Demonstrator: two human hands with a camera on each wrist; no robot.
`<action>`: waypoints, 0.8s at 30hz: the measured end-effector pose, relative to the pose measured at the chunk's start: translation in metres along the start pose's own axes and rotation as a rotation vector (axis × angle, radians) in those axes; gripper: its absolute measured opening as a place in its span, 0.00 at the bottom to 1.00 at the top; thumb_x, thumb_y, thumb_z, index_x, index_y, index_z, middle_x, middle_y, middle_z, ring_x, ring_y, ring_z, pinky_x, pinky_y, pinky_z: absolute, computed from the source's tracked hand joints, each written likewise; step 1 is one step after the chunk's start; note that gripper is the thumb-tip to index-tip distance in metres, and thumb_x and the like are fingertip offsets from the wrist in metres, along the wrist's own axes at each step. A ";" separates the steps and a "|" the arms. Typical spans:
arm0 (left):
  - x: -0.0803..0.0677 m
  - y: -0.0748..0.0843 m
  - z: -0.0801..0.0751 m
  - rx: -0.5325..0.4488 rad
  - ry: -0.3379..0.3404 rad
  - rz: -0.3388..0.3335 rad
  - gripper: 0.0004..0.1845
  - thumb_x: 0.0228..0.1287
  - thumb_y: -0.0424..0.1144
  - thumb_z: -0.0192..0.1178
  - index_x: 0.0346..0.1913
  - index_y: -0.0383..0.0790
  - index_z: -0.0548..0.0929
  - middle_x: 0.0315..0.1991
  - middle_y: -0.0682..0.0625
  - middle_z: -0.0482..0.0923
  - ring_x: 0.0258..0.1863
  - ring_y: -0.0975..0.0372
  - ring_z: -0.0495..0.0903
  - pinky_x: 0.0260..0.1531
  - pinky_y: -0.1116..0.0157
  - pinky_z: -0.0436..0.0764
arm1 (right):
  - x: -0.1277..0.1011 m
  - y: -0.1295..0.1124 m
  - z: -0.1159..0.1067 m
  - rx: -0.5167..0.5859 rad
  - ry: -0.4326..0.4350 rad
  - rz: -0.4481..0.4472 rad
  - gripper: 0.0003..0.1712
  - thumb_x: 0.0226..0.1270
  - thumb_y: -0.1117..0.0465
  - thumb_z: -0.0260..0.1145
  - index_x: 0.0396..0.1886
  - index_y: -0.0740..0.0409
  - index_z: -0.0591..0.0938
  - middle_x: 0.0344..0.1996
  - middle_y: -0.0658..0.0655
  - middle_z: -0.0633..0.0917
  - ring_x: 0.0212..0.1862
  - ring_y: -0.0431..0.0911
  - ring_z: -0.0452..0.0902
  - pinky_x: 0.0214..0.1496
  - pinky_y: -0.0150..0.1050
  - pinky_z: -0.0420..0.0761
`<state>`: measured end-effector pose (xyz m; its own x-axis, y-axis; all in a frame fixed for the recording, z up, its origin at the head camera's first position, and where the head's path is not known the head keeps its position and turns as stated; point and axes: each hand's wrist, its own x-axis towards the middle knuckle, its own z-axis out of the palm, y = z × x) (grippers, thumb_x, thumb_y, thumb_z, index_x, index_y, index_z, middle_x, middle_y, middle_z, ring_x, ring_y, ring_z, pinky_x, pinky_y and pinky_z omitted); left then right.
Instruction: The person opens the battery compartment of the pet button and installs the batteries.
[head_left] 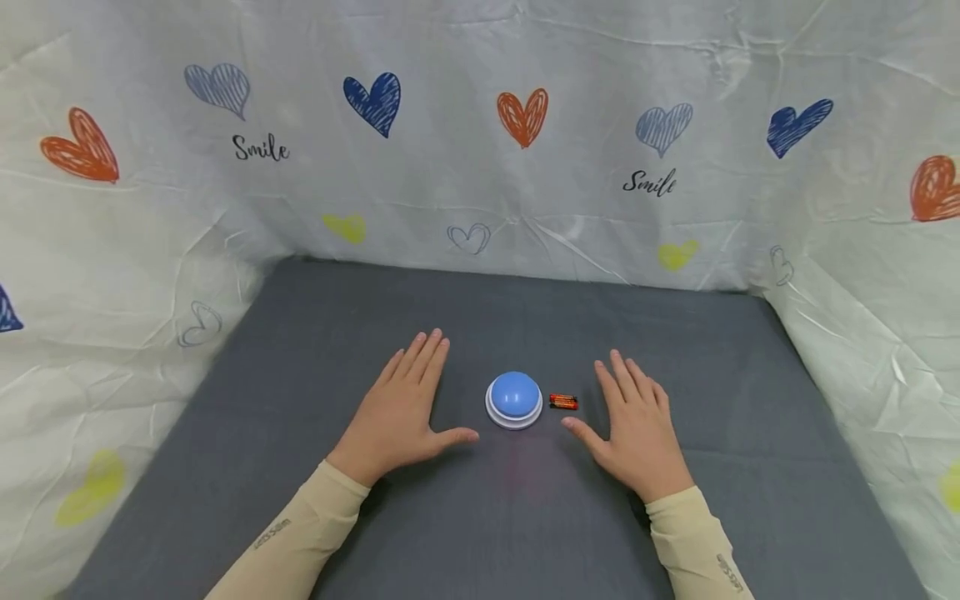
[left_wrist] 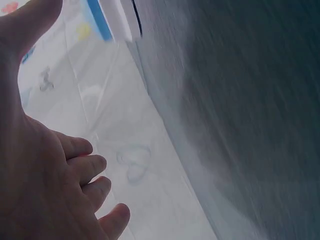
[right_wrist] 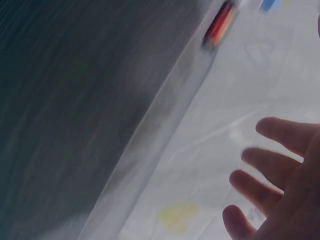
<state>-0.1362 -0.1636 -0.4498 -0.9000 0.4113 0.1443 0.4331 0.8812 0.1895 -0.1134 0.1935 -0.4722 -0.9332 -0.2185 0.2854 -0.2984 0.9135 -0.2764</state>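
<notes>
A round push button (head_left: 515,395) with a blue dome and a white base sits on the dark grey cloth between the hands. Just right of it lie small red-orange and black batteries (head_left: 563,402), close together; their number is hard to tell. My left hand (head_left: 401,417) is left of the button, fingers straight and thumb pointing toward it, holding nothing. Nearest the batteries is my right hand (head_left: 637,425), its fingers spread and its palm bare. The left wrist view catches only an edge of the button (left_wrist: 114,20). Blurred batteries (right_wrist: 218,25) appear in the right wrist view.
The grey cloth (head_left: 510,533) covers the tabletop. White sheeting (head_left: 450,183) printed with hearts and "Smile" rises behind the table and along both sides. Beige sleeves (head_left: 300,533) cover both forearms.
</notes>
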 end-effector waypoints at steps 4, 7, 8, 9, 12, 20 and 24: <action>0.007 0.016 0.009 0.033 -0.001 0.054 0.73 0.55 0.86 0.62 0.89 0.39 0.49 0.90 0.43 0.46 0.90 0.49 0.48 0.85 0.43 0.55 | 0.013 -0.022 0.007 0.010 -0.050 -0.056 0.56 0.71 0.25 0.67 0.85 0.56 0.67 0.84 0.61 0.66 0.84 0.61 0.61 0.82 0.65 0.60; 0.013 0.030 0.015 0.035 -0.016 0.099 0.72 0.56 0.85 0.63 0.88 0.38 0.50 0.89 0.42 0.49 0.89 0.49 0.50 0.84 0.43 0.58 | 0.022 -0.033 0.011 0.013 -0.069 -0.093 0.55 0.71 0.26 0.67 0.84 0.56 0.69 0.83 0.60 0.70 0.83 0.60 0.65 0.81 0.65 0.62; 0.015 0.034 0.017 0.032 -0.019 0.113 0.71 0.56 0.84 0.64 0.88 0.38 0.51 0.89 0.42 0.50 0.89 0.49 0.51 0.84 0.43 0.59 | 0.024 -0.036 0.013 0.016 -0.075 -0.101 0.54 0.71 0.26 0.67 0.83 0.56 0.69 0.82 0.60 0.71 0.83 0.59 0.66 0.81 0.65 0.63; 0.016 0.038 0.018 0.034 -0.022 0.126 0.71 0.56 0.83 0.64 0.88 0.38 0.52 0.89 0.42 0.51 0.89 0.49 0.52 0.83 0.43 0.60 | 0.027 -0.038 0.014 0.023 -0.083 -0.107 0.54 0.71 0.27 0.68 0.83 0.56 0.70 0.82 0.60 0.72 0.83 0.59 0.66 0.81 0.66 0.63; 0.020 0.047 0.018 0.034 -0.035 0.154 0.69 0.58 0.82 0.64 0.88 0.37 0.53 0.88 0.41 0.53 0.88 0.48 0.55 0.82 0.44 0.63 | 0.032 -0.043 0.017 0.062 -0.117 -0.121 0.53 0.71 0.28 0.69 0.83 0.57 0.71 0.80 0.60 0.74 0.82 0.59 0.67 0.82 0.66 0.63; 0.026 0.054 0.019 0.054 -0.091 0.149 0.64 0.61 0.78 0.66 0.87 0.38 0.58 0.85 0.41 0.61 0.84 0.48 0.65 0.78 0.46 0.71 | 0.043 -0.048 0.023 0.143 -0.231 -0.137 0.52 0.69 0.33 0.74 0.82 0.56 0.72 0.76 0.59 0.78 0.80 0.59 0.70 0.82 0.64 0.61; 0.030 0.052 0.020 0.036 -0.094 0.146 0.58 0.63 0.72 0.70 0.85 0.38 0.64 0.80 0.41 0.72 0.76 0.50 0.76 0.71 0.47 0.79 | 0.047 -0.049 0.024 0.174 -0.257 -0.137 0.50 0.67 0.39 0.79 0.80 0.56 0.73 0.73 0.58 0.81 0.75 0.56 0.76 0.82 0.63 0.61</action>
<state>-0.1420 -0.1008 -0.4549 -0.8292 0.5538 0.0756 0.5587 0.8179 0.1376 -0.1472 0.1306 -0.4677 -0.8953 -0.4349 0.0961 -0.4337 0.8022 -0.4103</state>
